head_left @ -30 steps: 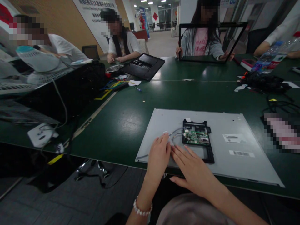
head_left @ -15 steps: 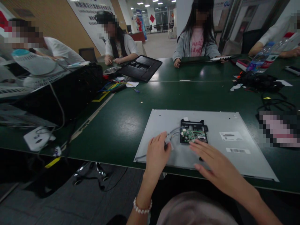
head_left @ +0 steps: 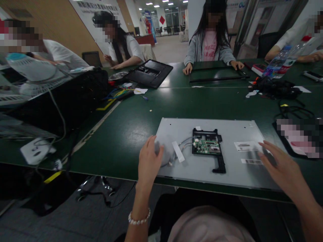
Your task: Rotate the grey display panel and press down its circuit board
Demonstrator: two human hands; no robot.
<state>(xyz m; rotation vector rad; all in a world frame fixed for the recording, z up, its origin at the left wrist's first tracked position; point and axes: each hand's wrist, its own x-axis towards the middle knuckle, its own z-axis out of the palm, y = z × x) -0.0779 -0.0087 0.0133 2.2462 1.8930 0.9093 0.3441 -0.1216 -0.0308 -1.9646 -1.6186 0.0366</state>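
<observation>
Left hand (head_left: pixel 150 161) and right hand (head_left: pixel 284 166) both spread, pinching nothing, grey panel (head_left: pixel 232 131) between them; right of the left hand, white strip (head_left: pixel 178 152) already across cables (head_left: pixel 188 138), circuit board (head_left: pixel 206 147) beyond, its fastening unclear from here.

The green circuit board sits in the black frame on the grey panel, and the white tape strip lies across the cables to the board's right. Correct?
One thing is off: the white tape strip lies across the cables to the left of the green circuit board, as the head view shows. The board does sit in the black frame on the grey panel.
</observation>
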